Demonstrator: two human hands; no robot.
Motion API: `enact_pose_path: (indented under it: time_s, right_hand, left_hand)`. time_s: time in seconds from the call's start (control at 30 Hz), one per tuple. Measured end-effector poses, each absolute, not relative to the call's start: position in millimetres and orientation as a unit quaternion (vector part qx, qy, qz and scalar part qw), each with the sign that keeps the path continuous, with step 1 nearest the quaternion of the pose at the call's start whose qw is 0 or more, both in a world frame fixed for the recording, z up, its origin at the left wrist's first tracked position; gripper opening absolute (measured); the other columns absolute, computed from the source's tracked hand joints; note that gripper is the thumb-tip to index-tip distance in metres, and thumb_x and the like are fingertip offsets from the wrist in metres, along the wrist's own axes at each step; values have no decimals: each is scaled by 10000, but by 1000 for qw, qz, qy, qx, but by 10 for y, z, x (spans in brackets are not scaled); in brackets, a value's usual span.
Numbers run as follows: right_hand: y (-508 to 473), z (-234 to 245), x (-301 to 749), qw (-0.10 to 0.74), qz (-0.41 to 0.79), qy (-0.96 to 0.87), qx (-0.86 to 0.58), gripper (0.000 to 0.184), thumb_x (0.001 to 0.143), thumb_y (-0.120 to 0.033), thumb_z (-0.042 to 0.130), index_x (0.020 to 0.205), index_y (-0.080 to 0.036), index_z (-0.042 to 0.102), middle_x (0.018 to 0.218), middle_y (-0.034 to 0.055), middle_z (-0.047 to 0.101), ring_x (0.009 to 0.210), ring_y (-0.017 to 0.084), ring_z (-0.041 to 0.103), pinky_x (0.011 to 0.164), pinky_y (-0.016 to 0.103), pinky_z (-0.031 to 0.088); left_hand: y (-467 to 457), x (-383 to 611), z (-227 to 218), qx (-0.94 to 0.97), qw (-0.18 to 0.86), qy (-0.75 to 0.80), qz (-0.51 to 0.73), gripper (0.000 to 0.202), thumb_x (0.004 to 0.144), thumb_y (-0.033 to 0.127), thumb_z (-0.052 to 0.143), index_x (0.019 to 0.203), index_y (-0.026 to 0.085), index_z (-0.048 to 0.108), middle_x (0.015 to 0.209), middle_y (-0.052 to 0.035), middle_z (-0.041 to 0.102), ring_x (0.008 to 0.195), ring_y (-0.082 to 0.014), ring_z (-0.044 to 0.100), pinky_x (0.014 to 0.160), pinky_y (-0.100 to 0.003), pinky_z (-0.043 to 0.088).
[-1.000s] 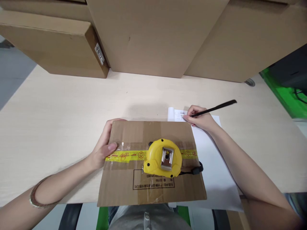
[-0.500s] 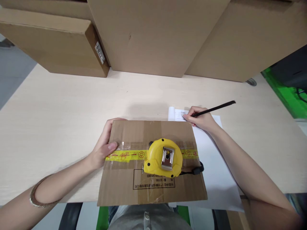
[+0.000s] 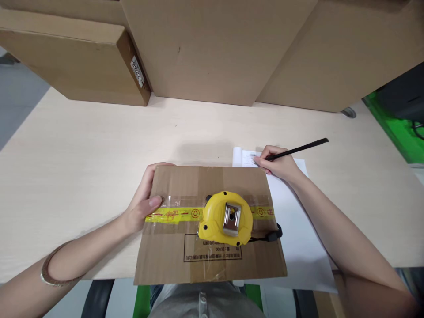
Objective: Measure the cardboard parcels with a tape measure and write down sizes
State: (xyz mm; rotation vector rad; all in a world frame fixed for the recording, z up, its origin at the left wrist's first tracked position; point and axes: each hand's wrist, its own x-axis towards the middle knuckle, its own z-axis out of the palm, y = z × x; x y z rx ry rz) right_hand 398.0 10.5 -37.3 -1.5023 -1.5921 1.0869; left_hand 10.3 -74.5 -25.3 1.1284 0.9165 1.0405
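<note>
A taped cardboard box is at the table's near edge, and my left hand grips its left side, thumb on top and fingers over the far corner. On the box lies a yellow tape measure, metal clip facing up, with a black wrist strap trailing to the right. My right hand is closed around a slim black pen. The hand rests on white paper, close to small writing near its top. Part of the sheet is hidden under the box.
Large cardboard boxes stand along the back of the pale table. A flatter box with a handwritten label is at the back left. Beside the right-hand carton sits a round grey table fitting. Chair armrests show below.
My right hand and the pen have shifted very slightly to the right. The left hand, box and tape measure look the same.
</note>
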Motion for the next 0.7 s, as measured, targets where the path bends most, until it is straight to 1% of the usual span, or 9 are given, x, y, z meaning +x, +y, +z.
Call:
enact_pose_path:
  time_s: [0.1, 0.23, 0.4, 0.5, 0.6, 0.7]
  right_hand:
    - [107, -372, 3976, 339, 418, -613, -578, 465, 697, -465, 894, 547, -230, 521, 411, -30, 538, 351, 85, 457, 359, 231, 388]
    - [112, -372, 3976, 338, 417, -614, -578, 483, 701, -497, 892, 557, -233, 514, 410, -35, 534, 348, 87, 452, 360, 236, 388]
    - [111, -371, 3981, 335, 414, -622, -573, 502, 705, -533, 887, 553, -240, 509, 405, -32, 534, 346, 93, 450, 369, 247, 381]
    - [110, -374, 3984, 332, 413, -628, -569, 500, 708, -552, 882, 558, -241, 521, 403, -33, 533, 352, 96, 451, 382, 253, 372]
    - [110, -383, 3990, 328, 410, -632, -571, 487, 704, -526, 889, 557, -239, 523, 399, -34, 531, 351, 93, 441, 384, 252, 346]
    - [110, -392, 3998, 328, 407, -630, -574, 465, 718, -483, 878, 559, -240, 516, 404, -33, 533, 352, 95, 443, 385, 251, 344]
  left_hand:
    - [-749, 114, -233, 484, 630, 405, 453, 554, 795, 499, 731, 1307, 331, 603, 1271, -78, 576, 1026, -290, 556, 720, -380, 557]
    - [-752, 125, -213, 483, 622, 414, 456, 558, 779, 500, 743, 1295, 329, 618, 1266, -81, 591, 1046, -308, 559, 724, -395, 550]
    - [-756, 121, -226, 475, 624, 419, 457, 575, 768, 501, 745, 1296, 317, 613, 1243, -89, 601, 1008, -305, 575, 717, -407, 549]
    - [-757, 121, -228, 476, 621, 422, 457, 581, 764, 502, 740, 1299, 316, 611, 1262, -92, 593, 1031, -320, 572, 720, -414, 553]
    - [-752, 128, -217, 479, 615, 425, 460, 573, 755, 502, 744, 1286, 319, 628, 1239, -88, 597, 1038, -323, 570, 711, -407, 550]
    - [-744, 134, -204, 480, 613, 424, 462, 577, 737, 499, 763, 1269, 310, 644, 1201, -87, 606, 1012, -315, 572, 706, -405, 545]
